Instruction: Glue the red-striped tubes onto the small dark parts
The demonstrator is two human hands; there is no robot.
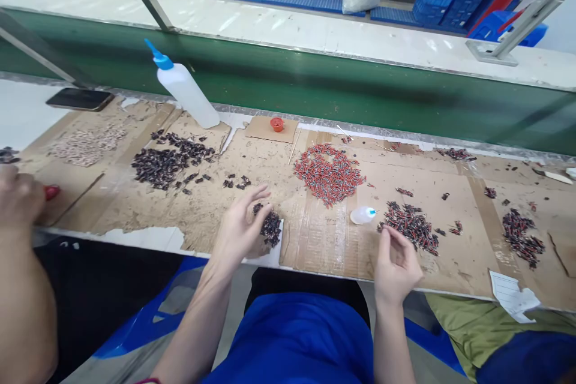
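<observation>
My left hand (238,225) hovers by a small heap of black parts (271,229) near the table's front edge, its thumb and fingers apart. Thumb and index finger of my right hand (398,267) are pinched together at the near side of a pile of black-and-red parts (407,225); whatever they may hold is too small to make out. Between my hands lies a little white bottle with a blue tip (362,215). Behind it spreads a larger pile of small red parts (330,173).
A tall squeeze bottle (186,93) leans at the back left, behind a black pile (162,162). A red cup (276,125) sits on cardboard. A co-worker's hand (20,195) is at the far left; another person sits at the right, near torn paper (513,295).
</observation>
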